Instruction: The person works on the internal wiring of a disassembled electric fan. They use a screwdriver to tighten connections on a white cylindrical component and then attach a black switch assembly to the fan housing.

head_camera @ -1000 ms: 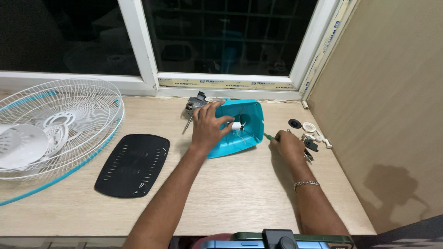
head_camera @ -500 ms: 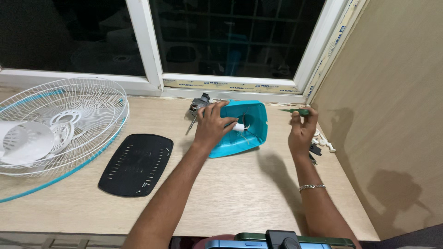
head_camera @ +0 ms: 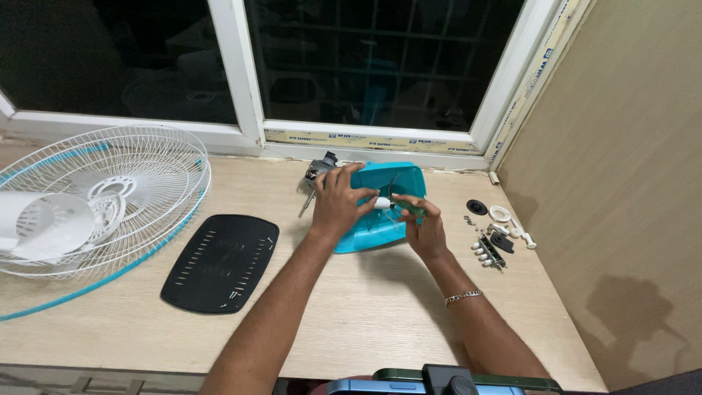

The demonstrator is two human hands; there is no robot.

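A teal plastic fan housing (head_camera: 398,183) lies on the wooden table below the window. My left hand (head_camera: 338,201) rests on its left side and pinches a small white part (head_camera: 382,203) between thumb and finger. My right hand (head_camera: 423,223) is over the housing's right half, closed around a green-handled screwdriver (head_camera: 406,205) whose tip points at the white part. A grey metal motor piece (head_camera: 319,170) sticks out behind my left hand.
A black vented plate (head_camera: 221,262) lies left of the housing. A white wire fan guard (head_camera: 110,197) with a white cone-shaped piece (head_camera: 40,223) inside fills the left. Small loose parts, a black disc (head_camera: 477,207), a white ring (head_camera: 500,213) and a switch strip (head_camera: 490,252), lie at the right near the wall.
My right hand picked the screwdriver up from beside the small parts, lifted it near the window and has now brought it down onto the housing. My left hand stayed put.
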